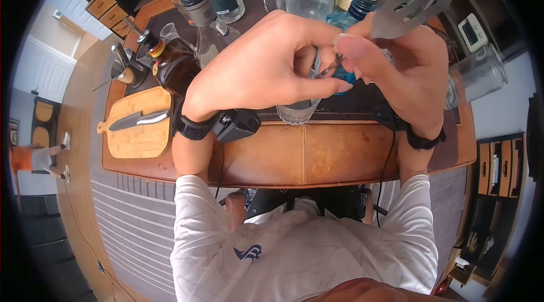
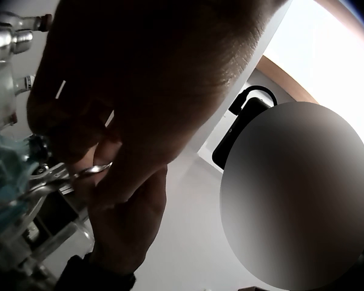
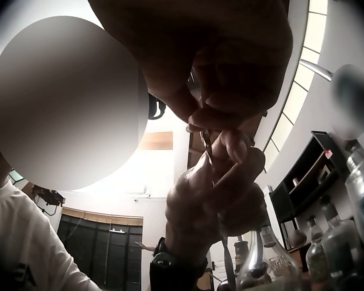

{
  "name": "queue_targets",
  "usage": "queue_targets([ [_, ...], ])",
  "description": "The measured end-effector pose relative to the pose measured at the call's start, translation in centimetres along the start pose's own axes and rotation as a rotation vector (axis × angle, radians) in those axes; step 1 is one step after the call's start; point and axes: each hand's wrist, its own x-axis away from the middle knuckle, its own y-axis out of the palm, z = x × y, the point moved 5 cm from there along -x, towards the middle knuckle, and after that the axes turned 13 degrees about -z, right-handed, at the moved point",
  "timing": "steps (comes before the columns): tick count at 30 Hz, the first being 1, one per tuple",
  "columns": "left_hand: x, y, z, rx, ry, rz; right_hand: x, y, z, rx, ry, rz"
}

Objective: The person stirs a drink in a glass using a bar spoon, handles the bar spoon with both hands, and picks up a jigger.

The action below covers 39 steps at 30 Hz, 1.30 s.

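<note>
Brown leather (image 1: 351,157) edges our counter (image 1: 362,103); above it, our left hand (image 1: 258,69) and right hand (image 1: 411,69) pinch a slender, twisted silver metal fork (image 1: 395,17) between them, probably to steady so thin a thing, with a clear glass tumbler (image 1: 296,113) beneath the left.

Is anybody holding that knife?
No, the kitchen knife lies on the wooden cutting board, while the left hand and right hand hold the twisted-stemmed fork.
</note>
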Motion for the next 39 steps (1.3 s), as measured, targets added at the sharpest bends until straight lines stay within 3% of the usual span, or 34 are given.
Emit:
queue_targets([
  [4,0.1,-0.5,0.0,0.037,-0.095,-0.036,-0.2,-0.1,0.3,0.015,0.028,0.02],
  [12,0.3,-1.7,-0.4,0.022,-0.172,0.108,-0.3,-0.2,0.3,0.125,-0.004,0.021],
  [19,-0.1,-1.0,-0.6,0.211,-0.194,0.094,0.2,-0.6,-0.2,0.181,-0.012,0.053],
  [25,0.0,-0.5,0.3,0.299,-0.208,0.02,1.0,-1.2,0.3,0.044,0.015,0.066],
  [28,0.1,-0.5,0.5,0.214,-0.117,-0.016,0.9,-1.0,0.6,-0.01,0.122,0.086],
  [30,0.2,-0.4,0.6,0.104,-0.067,-0.041,0.1,-0.3,0.4,-0.01,-0.026,0.027],
  [34,0.1,-0.3,-0.4,0.074,-0.096,-0.07,-0.3,-0.1,0.3,0.006,-0.023,0.017],
  [39,0.1,-1.4,-0.7,-0.042,-0.172,0.061,-0.4,-0.3,0.4,0.07,-0.034,0.021],
])
